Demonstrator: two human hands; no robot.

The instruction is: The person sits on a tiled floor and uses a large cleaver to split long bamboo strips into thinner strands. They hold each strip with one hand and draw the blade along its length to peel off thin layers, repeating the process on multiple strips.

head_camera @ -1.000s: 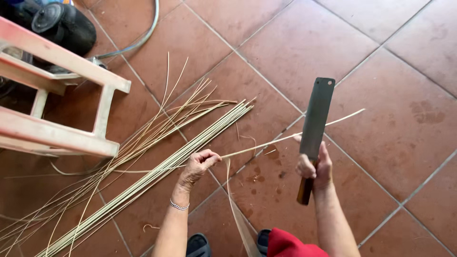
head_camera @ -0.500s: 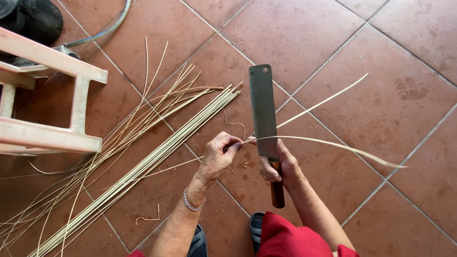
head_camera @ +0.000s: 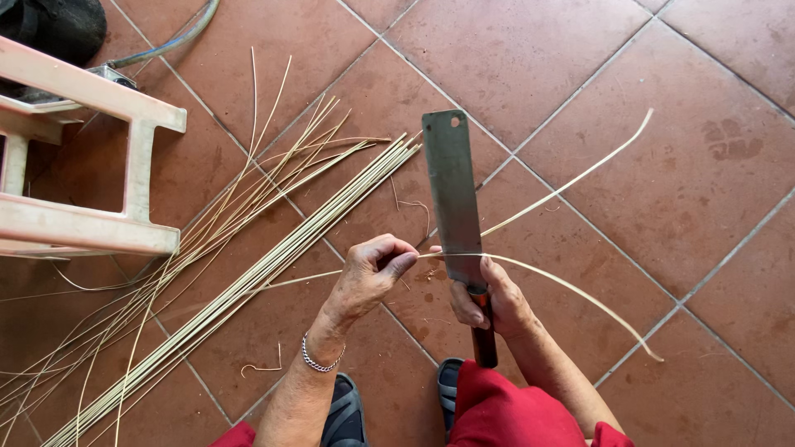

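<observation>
Head camera, looking straight down (close), tiled floor (head_camera: 662, 124).

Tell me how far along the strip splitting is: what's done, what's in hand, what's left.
Done: a long bundle of straight strips lies on the tiled floor, with loose thin slivers fanned beside the plastic stool.
In hand: the left hand pinches one strip against the broad cleaver blade, gripped by the right hand.
Left: this strip isn't finished; how much unsplit stock remains can't be told.
</observation>
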